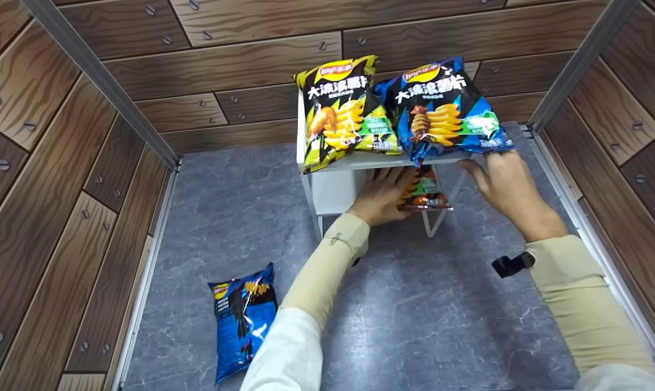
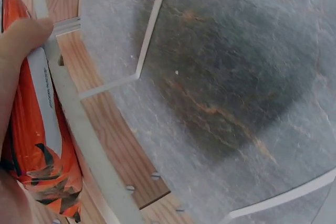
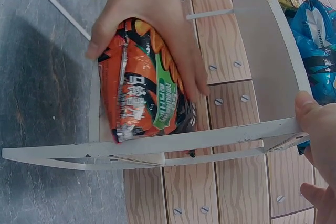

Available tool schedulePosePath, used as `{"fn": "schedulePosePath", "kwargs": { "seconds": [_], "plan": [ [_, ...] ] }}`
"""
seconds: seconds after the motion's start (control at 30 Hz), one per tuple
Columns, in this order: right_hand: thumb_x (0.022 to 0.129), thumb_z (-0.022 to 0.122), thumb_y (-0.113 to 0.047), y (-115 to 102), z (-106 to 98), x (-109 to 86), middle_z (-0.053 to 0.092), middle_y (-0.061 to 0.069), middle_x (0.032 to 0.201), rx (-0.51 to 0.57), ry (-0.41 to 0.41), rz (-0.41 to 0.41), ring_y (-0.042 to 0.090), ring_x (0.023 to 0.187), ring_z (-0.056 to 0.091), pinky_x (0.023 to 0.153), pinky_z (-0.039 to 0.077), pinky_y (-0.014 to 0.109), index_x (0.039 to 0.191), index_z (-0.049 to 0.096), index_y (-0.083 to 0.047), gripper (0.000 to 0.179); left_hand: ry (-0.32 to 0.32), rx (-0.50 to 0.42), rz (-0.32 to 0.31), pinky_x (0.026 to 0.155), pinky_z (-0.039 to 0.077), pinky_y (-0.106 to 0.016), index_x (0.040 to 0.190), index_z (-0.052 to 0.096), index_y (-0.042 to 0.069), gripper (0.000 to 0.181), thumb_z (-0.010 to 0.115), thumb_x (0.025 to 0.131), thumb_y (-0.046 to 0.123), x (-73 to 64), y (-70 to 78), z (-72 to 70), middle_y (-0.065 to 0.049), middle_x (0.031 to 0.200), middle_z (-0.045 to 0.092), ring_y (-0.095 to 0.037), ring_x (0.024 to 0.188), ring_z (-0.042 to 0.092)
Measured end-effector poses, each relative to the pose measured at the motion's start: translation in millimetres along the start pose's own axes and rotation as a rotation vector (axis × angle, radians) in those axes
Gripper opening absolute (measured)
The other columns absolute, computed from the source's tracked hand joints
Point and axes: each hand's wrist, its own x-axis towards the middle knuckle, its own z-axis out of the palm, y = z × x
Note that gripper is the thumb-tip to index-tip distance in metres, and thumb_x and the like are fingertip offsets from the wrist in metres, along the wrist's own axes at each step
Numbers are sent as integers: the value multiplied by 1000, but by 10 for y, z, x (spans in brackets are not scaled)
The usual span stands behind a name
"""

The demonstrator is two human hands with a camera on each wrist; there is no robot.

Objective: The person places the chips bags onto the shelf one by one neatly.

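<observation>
My left hand point(image 1: 379, 198) reaches under the upper board of a small white two-tier rack point(image 1: 335, 190). It holds an orange potato chip bag point(image 3: 142, 87) on the lower tier, thumb on one side and fingers spread over the other. The left wrist view shows the orange bag's side with a pale strip, right beside the rack's frame. My right hand point(image 1: 509, 184) grips the right front corner of the upper board, thumb on top. Close above it lies a blue-black chip bag point(image 1: 441, 108), with a yellow-black chip bag point(image 1: 344, 114) to its left on the same board.
Another blue chip bag point(image 1: 246, 320) lies on the grey marbled floor point(image 1: 414, 309), left of my left forearm. Wood-patterned walls point(image 1: 240, 43) with metal corner strips enclose the space. A black wrist camera point(image 1: 512, 265) juts from my right sleeve.
</observation>
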Motion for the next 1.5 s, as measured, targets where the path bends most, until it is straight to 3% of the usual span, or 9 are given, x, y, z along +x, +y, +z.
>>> {"fn": "schedulePosePath", "kwargs": {
  "seconds": [0.13, 0.33, 0.53, 0.67, 0.83, 1.07, 1.3, 1.5],
  "plan": [
    [90, 71, -10, -23, -4, 6, 63, 31, 122, -8, -6, 11, 51, 113, 57, 96, 46, 65, 124, 62, 5, 38, 83, 9, 22, 124, 22, -53, 160, 20, 17, 101, 72, 82, 56, -56, 4, 6, -6, 163, 28, -27, 152, 24],
    [90, 72, -10, -4, -2, 14, 63, 31, 123, -8, -17, 13, 51, 114, 57, 94, 47, 65, 123, 62, 4, 38, 140, -23, 52, 127, 11, -49, 161, 11, 13, 104, 68, 86, 58, -205, -4, 14, -8, 166, 18, -25, 155, 15],
    [91, 71, -12, 15, 2, 6, 61, 31, 125, 0, -24, 9, 53, 117, 54, 97, 45, 66, 126, 61, 3, 39, 195, -60, 80, 128, 2, -44, 159, 16, 8, 97, 64, 90, 56, -398, -22, 25, -12, 167, 14, -27, 156, 9],
    [91, 70, -14, 17, -4, 5, 60, 31, 128, -2, -31, 19, 53, 119, 53, 99, 44, 65, 128, 60, 3, 41, 246, -86, 113, 128, 9, -46, 158, 20, 4, 94, 64, 90, 53, -524, -31, 15, -16, 165, 17, -30, 155, 12],
    [91, 71, -13, 8, -9, 4, 58, 31, 131, -3, -29, 19, 52, 122, 52, 101, 44, 65, 131, 58, 3, 45, 316, -135, 164, 126, 20, -47, 154, 26, -2, 88, 66, 92, 46, -712, -38, -25, -20, 161, 28, -35, 151, 24],
    [90, 71, -11, 14, 24, -2, 60, 32, 125, 15, 9, 5, 52, 118, 54, 96, 45, 65, 126, 59, 5, 41, 421, -202, 214, 126, 21, -40, 150, 33, -7, 79, 67, 92, 35, -1062, -64, -100, -25, 155, 37, -37, 145, 36],
    [91, 71, -12, 15, 28, 2, 60, 33, 126, 20, -12, 9, 53, 119, 54, 97, 45, 65, 128, 59, 5, 43, 525, -217, 178, 122, 30, -44, 147, 38, -8, 73, 70, 91, 27, -1487, -152, -168, -24, 151, 43, -36, 142, 41],
    [89, 72, -9, 23, 21, 16, 61, 34, 124, 30, -12, 17, 54, 115, 56, 97, 46, 66, 126, 60, 5, 41, 588, -258, 74, 118, 36, -48, 145, 39, -9, 72, 74, 88, 18, -1840, -257, -200, -25, 149, 45, -38, 140, 43]
  ]
}}
